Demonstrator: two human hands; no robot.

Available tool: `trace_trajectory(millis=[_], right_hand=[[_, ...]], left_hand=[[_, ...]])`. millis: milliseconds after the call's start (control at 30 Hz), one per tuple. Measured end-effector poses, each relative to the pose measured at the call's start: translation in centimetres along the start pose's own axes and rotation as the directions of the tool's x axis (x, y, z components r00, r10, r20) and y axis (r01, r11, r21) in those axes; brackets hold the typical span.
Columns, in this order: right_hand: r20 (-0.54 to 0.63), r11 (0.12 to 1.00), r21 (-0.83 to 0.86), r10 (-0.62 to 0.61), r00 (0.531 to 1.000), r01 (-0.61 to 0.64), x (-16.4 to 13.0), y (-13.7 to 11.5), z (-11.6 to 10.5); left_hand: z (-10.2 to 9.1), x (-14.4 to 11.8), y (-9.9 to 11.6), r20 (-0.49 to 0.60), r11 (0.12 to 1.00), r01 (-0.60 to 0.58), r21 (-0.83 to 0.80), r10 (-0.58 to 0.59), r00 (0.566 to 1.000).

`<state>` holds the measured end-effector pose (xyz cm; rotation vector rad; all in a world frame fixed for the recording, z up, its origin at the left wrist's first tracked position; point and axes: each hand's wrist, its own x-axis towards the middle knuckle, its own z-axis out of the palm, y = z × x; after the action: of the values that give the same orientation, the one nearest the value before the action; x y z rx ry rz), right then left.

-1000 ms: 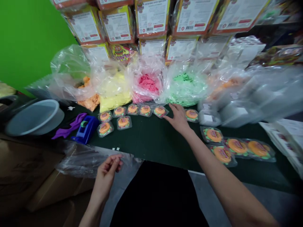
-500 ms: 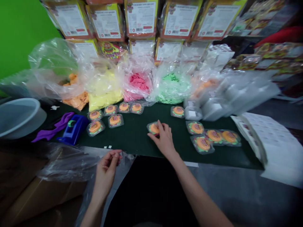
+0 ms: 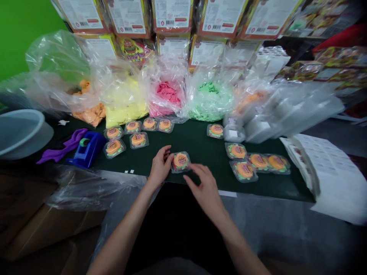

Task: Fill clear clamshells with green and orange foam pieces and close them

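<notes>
A clear plastic pack holding a burger-shaped piece, with an orange top over green and red, lies flat on the dark green table near its front edge. My left hand is at the pack's left side. Its fingers are curled and its thumb tip meets the pack's edge; anything small between them is hidden. On the other side, my right hand has thumb and fingers apart. Its fingertips reach the pack's right edge, and I cannot tell if they touch. Two small white squares sit at the table's front edge, left of my left hand.
Similar burger packs stand in groups at left and right. A blue tape dispenser, purple cloth and pale basin are left. Behind are bags of yellow, pink and green pieces. Printed sheets lie right.
My left hand has moved up and right from the table's front edge to the pack. My right hand has come off its top and drawn back to its right side. The pack sits slightly nearer.
</notes>
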<state>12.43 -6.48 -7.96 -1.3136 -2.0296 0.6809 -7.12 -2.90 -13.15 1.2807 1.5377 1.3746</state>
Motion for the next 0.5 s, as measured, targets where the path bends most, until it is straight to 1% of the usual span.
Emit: trace_trajectory(millis=[33, 67, 100, 133, 200, 233, 267, 300, 333, 400, 433, 500], right_hand=[[0.01, 1.0, -0.018, -0.014, 1.0, 0.014, 1.3, 0.7, -0.5], [0.058, 0.998, -0.033, -0.042, 0.997, 0.044, 2.6, 1.4, -0.9], [0.146, 0.995, -0.042, -0.079, 0.986, 0.086, 3.8, 2.0, -1.2], [0.247, 0.991, -0.043, -0.109, 0.963, 0.123, 4.9, 2.6, -1.4], [0.429, 0.985, -0.028, -0.141, 0.892, 0.169, 6.3, 3.4, -1.5], [0.486, 0.985, -0.016, -0.143, 0.862, 0.173, 6.7, 3.7, -1.5], [0.513, 0.986, 0.001, -0.144, 0.846, 0.167, 6.8, 3.8, -1.3], [0.514, 0.988, 0.021, -0.145, 0.846, 0.156, 6.8, 3.8, -1.1], [0.492, 0.989, 0.04, -0.145, 0.859, 0.144, 6.6, 3.7, -0.8], [0.411, 0.991, 0.046, -0.132, 0.902, 0.124, 5.8, 3.3, -0.2], [0.366, 0.993, 0.028, -0.116, 0.923, 0.114, 5.2, 3.0, 0.1], [0.291, 0.995, -0.037, -0.075, 0.954, 0.089, 3.9, 2.5, 0.9]], left_hand=[[-0.1, 0.7, 0.1, -0.022, 1.0, -0.019, 0.024, 0.019, 1.0], [-0.3, 1.1, 0.2, -0.039, 0.999, -0.033, 0.041, 0.035, 0.999], [-0.6, 1.3, 0.4, -0.053, 0.998, -0.043, 0.046, 0.045, 0.998], [-1.0, 1.2, 0.6, -0.066, 0.998, -0.045, 0.04, 0.048, 0.997], [-2.4, 0.4, 0.9, -0.1, 0.999, -0.025, 0.02, 0.027, 0.995], [-3.4, -0.4, 1.0, -0.117, 1.0, -0.003, 0.011, 0.004, 0.993], [-4.5, -1.5, 1.1, -0.137, 1.0, 0.025, 0.005, -0.025, 0.99], [-5.7, -2.7, 1.1, -0.16, 0.998, 0.059, 0.001, -0.058, 0.985], [-7.1, -4.0, 0.9, -0.183, 0.995, 0.095, -0.002, -0.094, 0.979], [-10.1, -6.6, 0.5, -0.249, 0.987, 0.161, -0.004, -0.156, 0.956], [-11.7, -7.9, 0.1, -0.288, 0.981, 0.192, 0.007, -0.182, 0.94], [-15.3, -9.9, -0.5, -0.406, 0.97, 0.239, 0.038, -0.204, 0.891]])
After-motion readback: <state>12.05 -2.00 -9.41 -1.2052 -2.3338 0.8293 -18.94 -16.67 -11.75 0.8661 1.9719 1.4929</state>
